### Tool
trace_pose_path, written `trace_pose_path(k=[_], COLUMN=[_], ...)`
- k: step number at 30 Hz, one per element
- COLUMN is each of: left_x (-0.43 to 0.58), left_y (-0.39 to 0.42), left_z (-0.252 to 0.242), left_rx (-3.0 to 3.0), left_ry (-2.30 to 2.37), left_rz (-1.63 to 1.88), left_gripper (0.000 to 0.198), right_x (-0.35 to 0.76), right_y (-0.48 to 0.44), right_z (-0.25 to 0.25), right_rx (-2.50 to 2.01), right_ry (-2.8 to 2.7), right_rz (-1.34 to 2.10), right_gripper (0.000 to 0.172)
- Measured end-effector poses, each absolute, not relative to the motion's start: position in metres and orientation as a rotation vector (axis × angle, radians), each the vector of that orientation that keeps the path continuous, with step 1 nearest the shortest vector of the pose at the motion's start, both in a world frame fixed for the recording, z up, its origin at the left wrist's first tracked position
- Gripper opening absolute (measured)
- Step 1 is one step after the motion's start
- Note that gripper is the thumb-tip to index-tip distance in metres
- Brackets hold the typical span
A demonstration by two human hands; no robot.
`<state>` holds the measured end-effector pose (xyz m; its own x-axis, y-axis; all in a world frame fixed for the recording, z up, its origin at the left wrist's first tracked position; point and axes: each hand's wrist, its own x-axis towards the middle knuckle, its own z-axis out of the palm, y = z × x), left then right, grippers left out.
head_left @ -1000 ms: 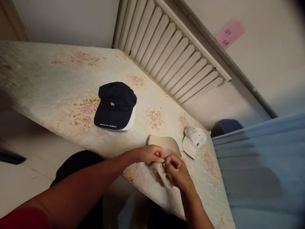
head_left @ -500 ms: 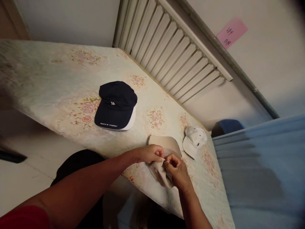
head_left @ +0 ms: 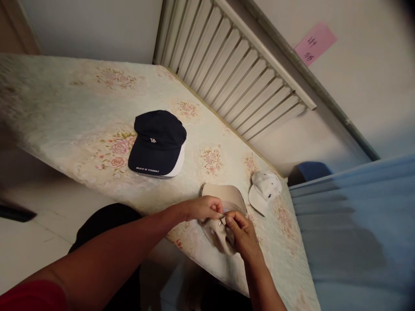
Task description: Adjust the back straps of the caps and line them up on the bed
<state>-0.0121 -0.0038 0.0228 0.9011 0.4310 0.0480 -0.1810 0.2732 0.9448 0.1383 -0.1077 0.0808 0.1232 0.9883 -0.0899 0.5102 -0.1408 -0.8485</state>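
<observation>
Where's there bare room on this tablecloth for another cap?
The floral tablecloth is bare left of the navy baseball cap, toward the grey wall, and again between that cap, the radiator and the white baseball cap. It's crowded nearest you, where the left hand and right hand hold the beige baseball cap.

Looks dim, slightly warm; shows a broad shadow on the blue curtain (head_left: 359, 198) at four o'clock; turns murky beneath the desk (head_left: 87, 112) at six; smears toward nine; blackens near two.
</observation>
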Motion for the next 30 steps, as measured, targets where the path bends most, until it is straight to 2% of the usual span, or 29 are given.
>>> trace_pose_path(k=[3, 10, 19, 21, 27, 30], left_x=[-0.012, -0.014, -0.014, -0.013, -0.012, -0.013], left_y=[-0.004, -0.003, -0.006, -0.007, -0.008, -0.009], left_z=[0.024, 0.026, 0.027, 0.026, 0.027, 0.03], left_rx=[1.217, 1.236, 1.383, 1.376, 1.309, 1.291], left_ry=[0.234, 0.24, 0.21, 0.226, 0.312, 0.351], left_rz=[0.414, 0.381, 0.33, 0.329, 0.376, 0.407], left_gripper=[0.018, 0.018, 0.011, 0.012, 0.018, 0.017], right_x=[0.133, 0.124, 0.129, 0.129, 0.116, 0.101], right_y=[-0.108, -0.114, -0.116, -0.117, -0.144, -0.165], right_z=[0.086, 0.093, 0.098, 0.099, 0.1, 0.097], right_rx=[-1.759, -1.611, -1.64, -1.669, -1.744, -1.773], right_ry=[-1.539, -1.896, -1.692, -1.669, -1.459, -1.354], right_rz=[0.799, 0.293, 0.591, 0.566, 0.195, 0.268], right_gripper=[0.02, 0.012, 0.022, 0.02, 0.012, 0.011])
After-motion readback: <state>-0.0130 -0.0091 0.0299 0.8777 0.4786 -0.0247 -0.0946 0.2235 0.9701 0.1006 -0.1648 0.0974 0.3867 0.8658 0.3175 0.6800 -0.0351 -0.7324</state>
